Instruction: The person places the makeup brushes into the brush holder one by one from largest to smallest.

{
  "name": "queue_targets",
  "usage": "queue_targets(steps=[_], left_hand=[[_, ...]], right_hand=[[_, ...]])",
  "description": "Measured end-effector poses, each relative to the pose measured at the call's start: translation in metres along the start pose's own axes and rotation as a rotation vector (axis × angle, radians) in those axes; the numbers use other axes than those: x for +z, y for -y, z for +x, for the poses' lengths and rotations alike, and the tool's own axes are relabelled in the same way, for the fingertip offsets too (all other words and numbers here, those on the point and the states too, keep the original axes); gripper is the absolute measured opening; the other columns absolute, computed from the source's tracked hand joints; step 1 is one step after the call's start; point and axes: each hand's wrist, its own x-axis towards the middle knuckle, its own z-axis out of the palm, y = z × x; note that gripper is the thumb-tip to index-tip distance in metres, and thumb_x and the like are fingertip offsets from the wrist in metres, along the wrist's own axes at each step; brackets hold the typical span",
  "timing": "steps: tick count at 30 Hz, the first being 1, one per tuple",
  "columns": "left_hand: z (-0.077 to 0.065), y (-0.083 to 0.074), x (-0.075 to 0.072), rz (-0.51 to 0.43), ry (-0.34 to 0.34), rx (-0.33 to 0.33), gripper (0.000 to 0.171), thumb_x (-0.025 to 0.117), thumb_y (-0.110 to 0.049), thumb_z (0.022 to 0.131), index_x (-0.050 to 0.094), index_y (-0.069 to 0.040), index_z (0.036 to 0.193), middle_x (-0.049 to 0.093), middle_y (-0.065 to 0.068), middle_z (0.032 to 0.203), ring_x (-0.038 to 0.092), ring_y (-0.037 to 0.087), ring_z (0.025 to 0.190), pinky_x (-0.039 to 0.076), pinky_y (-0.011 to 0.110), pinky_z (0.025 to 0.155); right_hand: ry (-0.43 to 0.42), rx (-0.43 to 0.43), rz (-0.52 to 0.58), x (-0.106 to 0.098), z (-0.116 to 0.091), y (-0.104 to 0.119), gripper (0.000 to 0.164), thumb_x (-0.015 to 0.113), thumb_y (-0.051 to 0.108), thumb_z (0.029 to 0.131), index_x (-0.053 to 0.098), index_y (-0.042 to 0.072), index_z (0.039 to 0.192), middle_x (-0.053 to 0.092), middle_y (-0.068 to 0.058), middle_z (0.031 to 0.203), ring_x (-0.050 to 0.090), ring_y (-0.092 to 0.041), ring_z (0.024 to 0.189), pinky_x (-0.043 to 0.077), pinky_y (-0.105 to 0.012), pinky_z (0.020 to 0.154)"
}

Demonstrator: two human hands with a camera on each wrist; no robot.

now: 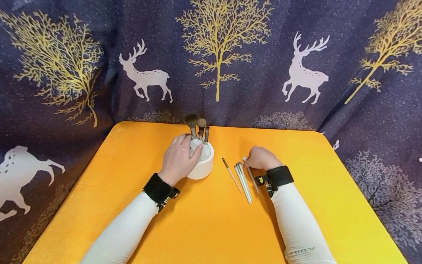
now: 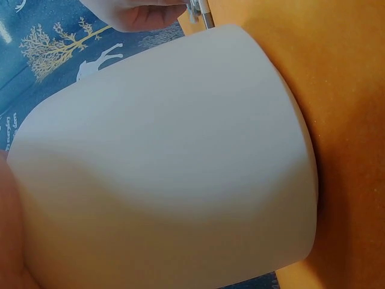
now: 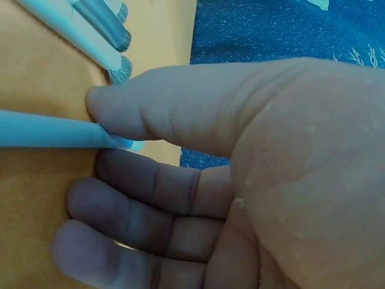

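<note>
A round white brush holder (image 1: 200,170) with inner compartments stands left of the table's middle; its smooth side fills most of the left wrist view. My left hand (image 1: 179,157) grips it at the rim, thumb on the near side; the fingertips beyond are hidden. Several makeup brushes (image 1: 192,121) stand in its far part, bristles up. Farther right, my right hand (image 1: 262,158) pinches a slim makeup brush (image 3: 54,130) between thumb and forefinger close to its head. That brush's handle slants down toward the table, and its tip is mostly covered by the fingers.
Just left of the right hand lies a bunch of pale-handled brushes (image 1: 244,183), side by side. A single brush (image 1: 232,176) with a dark ferrule lies between them and the holder. Behind the orange table (image 1: 211,227) hangs a dark curtain (image 1: 250,91) printed with deer and trees.
</note>
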Motion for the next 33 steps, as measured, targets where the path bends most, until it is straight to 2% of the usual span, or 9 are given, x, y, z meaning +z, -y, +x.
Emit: queue_targets(steps=[3,8,12,16,21,27,33], left_hand=[[0.000,0.000,0.000,0.003,0.003,0.000,0.076,0.032,-0.060,0.100,0.056,0.005,0.128,0.057,0.020,0.127,0.051,0.032,0.110,0.047,0.044,0.090],[0.000,0.000,0.000,0.003,-0.002,0.006,0.075,0.032,-0.060,0.100,0.056,0.006,0.128,0.057,0.020,0.127,0.051,0.032,0.111,0.046,0.044,0.091],[0.001,-0.001,0.000,0.002,-0.007,0.011,0.075,0.033,-0.059,0.100,0.056,0.006,0.128,0.057,0.020,0.126,0.051,0.032,0.111,0.047,0.044,0.090],[0.001,-0.001,0.000,0.000,-0.012,0.011,0.074,0.033,-0.059,0.100,0.057,0.006,0.127,0.057,0.020,0.126,0.051,0.032,0.109,0.047,0.044,0.089],[-0.001,0.000,0.001,0.002,-0.020,0.009,0.075,0.033,-0.059,0.100,0.057,0.006,0.126,0.058,0.020,0.125,0.052,0.032,0.105,0.048,0.044,0.085],[0.000,-0.001,0.001,0.002,-0.022,0.013,0.073,0.034,-0.059,0.100,0.058,0.005,0.126,0.058,0.019,0.124,0.052,0.032,0.105,0.048,0.044,0.086],[0.000,0.001,0.002,0.009,-0.024,0.017,0.074,0.033,-0.059,0.100,0.057,0.006,0.127,0.058,0.020,0.126,0.051,0.032,0.109,0.047,0.044,0.089]], right_hand=[[0.013,0.006,0.010,0.000,0.000,0.000,0.029,0.069,0.029,0.083,0.056,0.018,0.060,0.040,0.002,0.053,0.038,-0.017,0.047,0.030,-0.031,0.047],[0.021,0.004,0.032,-0.001,-0.001,0.000,0.027,0.063,0.029,0.087,0.065,0.014,0.065,0.057,-0.001,0.055,0.045,-0.017,0.045,0.033,-0.031,0.045],[-0.027,-0.027,0.046,-0.002,-0.001,-0.001,0.031,0.062,0.031,0.090,0.064,0.014,0.063,0.054,0.000,0.053,0.043,-0.016,0.043,0.032,-0.031,0.044],[-0.120,-0.053,0.052,-0.002,-0.001,-0.001,0.034,0.063,0.034,0.092,0.057,0.016,0.063,0.041,0.003,0.053,0.037,-0.015,0.045,0.029,-0.031,0.045],[-0.242,-0.091,0.086,-0.004,-0.001,0.001,0.024,0.061,0.032,0.094,0.060,0.013,0.078,0.048,-0.001,0.062,0.044,-0.019,0.051,0.033,-0.033,0.050],[-0.480,-0.163,0.169,-0.008,-0.002,0.005,0.016,0.059,0.032,0.095,0.062,0.017,0.091,0.061,0.001,0.073,0.052,-0.019,0.059,0.041,-0.036,0.056],[-0.693,-0.215,0.292,-0.013,-0.006,0.017,0.017,0.061,0.035,0.095,0.063,0.019,0.095,0.062,0.004,0.075,0.055,-0.015,0.063,0.044,-0.037,0.059]])
